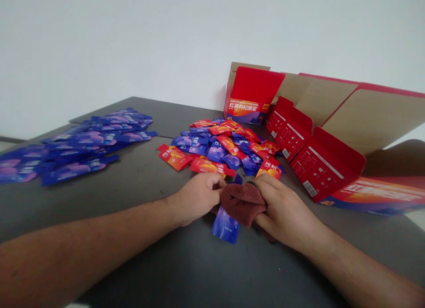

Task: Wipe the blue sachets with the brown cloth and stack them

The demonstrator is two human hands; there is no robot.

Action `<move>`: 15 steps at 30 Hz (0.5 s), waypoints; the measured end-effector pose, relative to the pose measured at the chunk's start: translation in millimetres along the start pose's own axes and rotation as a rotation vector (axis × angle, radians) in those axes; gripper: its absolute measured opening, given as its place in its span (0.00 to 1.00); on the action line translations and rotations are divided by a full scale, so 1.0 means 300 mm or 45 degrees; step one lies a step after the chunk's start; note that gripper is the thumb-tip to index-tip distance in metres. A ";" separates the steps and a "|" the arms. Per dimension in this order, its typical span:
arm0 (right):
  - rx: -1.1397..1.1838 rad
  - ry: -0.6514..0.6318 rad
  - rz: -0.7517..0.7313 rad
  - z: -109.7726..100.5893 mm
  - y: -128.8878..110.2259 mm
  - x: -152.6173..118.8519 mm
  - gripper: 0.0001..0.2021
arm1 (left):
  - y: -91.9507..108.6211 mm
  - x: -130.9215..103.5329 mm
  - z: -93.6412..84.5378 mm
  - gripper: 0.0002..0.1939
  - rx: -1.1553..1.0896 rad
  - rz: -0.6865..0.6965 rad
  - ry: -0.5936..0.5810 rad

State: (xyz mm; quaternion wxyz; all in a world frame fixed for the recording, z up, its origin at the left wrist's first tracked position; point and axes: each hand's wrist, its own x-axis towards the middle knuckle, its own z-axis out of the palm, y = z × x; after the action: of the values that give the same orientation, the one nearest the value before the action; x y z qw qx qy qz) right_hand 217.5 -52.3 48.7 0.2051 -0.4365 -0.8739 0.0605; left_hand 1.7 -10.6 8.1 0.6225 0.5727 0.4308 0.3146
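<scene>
My right hand [283,208] is closed around a folded brown cloth [244,204] near the middle of the table. The cloth lies across a blue-purple pouch [226,226], whose lower end and spout end stick out on either side. From the left, my left hand [199,197] has its fingers curled in a pinch at the pouch's edge, against the cloth. Its fingertips are partly hidden. Just beyond both hands is a mixed heap of blue pouches [216,151] and red-orange pouches [208,166].
A pile of blue pouches [79,140] spreads over the left of the dark table [159,263]. Along the right stand open red cartons, one at the back [247,109] and others nearer [327,166], with raised flaps. A white wall [149,47] rises behind.
</scene>
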 end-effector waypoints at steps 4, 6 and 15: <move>0.048 -0.167 -0.152 0.003 -0.028 -0.007 0.10 | 0.000 0.004 -0.007 0.08 0.134 0.134 0.076; 0.012 -0.139 -0.143 0.000 -0.025 -0.008 0.11 | 0.001 0.004 -0.009 0.08 0.119 0.144 0.077; 0.043 -0.144 -0.119 0.006 -0.020 -0.008 0.09 | -0.006 0.006 -0.009 0.08 0.094 0.169 0.077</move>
State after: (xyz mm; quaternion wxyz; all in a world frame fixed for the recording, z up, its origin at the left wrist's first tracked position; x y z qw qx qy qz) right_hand 213.7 -57.7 47.9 0.1652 -0.3874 -0.9025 0.0901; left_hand -0.2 -8.0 6.1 0.5655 0.6126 0.4219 0.3563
